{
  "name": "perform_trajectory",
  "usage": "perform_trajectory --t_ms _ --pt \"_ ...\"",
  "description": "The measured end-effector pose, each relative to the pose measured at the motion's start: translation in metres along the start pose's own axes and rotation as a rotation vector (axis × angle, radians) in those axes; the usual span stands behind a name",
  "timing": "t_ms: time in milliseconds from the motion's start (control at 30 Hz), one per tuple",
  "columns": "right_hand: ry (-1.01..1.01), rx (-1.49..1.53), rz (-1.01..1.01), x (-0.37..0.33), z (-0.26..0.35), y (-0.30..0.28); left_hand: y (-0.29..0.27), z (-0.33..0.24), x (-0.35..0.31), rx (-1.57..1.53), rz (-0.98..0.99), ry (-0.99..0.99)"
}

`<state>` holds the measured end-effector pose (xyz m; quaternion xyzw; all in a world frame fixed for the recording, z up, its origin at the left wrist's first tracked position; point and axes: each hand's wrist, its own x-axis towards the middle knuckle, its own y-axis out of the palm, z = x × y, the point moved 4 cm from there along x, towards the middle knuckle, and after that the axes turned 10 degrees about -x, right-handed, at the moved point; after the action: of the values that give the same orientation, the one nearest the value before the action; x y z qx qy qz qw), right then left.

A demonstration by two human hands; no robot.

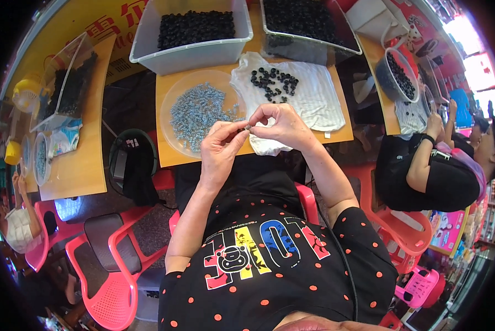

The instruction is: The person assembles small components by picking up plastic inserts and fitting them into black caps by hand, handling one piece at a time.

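My left hand (pixel 218 151) and my right hand (pixel 285 126) meet over the front edge of the wooden table (pixel 167 157). Both are closed, pinching a small dark greyish piece (pixel 248 127) between thumbs and fingertips; it is too small to make out its kind. Under and beside my left hand, a round translucent tray (pixel 170 138) holds a heap of small blue-grey pieces (pixel 197 113). Beyond my right hand lies a white cloth (pixel 319 105), with several small round black parts (pixel 274 83) scattered on it.
Two clear plastic bins (pixel 203 57) (pixel 297 52) full of black parts stand at the table's far side. A dark bin (pixel 134 149) and red chairs (pixel 112 292) are at left. A person in black (pixel 424 176) sits at right by another table (pixel 388 118).
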<state>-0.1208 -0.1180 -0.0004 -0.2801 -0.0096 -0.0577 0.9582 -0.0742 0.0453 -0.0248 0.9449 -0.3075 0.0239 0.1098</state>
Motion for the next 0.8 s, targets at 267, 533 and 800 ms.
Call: perform_trajectory --t_ms 267,533,800 --pt "0.175 0.275 -0.072 -0.038 -0.039 -0.021 0.042 0.022 0.006 -0.022 0.041 -0.044" --pt "0.144 0.109 -0.231 -0.058 -0.055 -0.035 0.070 0.056 0.012 -0.226 0.038 -0.278" --pt "0.049 -0.040 -0.385 -0.063 -0.077 -0.028 0.073 0.078 0.020 -0.174 0.038 -0.325"
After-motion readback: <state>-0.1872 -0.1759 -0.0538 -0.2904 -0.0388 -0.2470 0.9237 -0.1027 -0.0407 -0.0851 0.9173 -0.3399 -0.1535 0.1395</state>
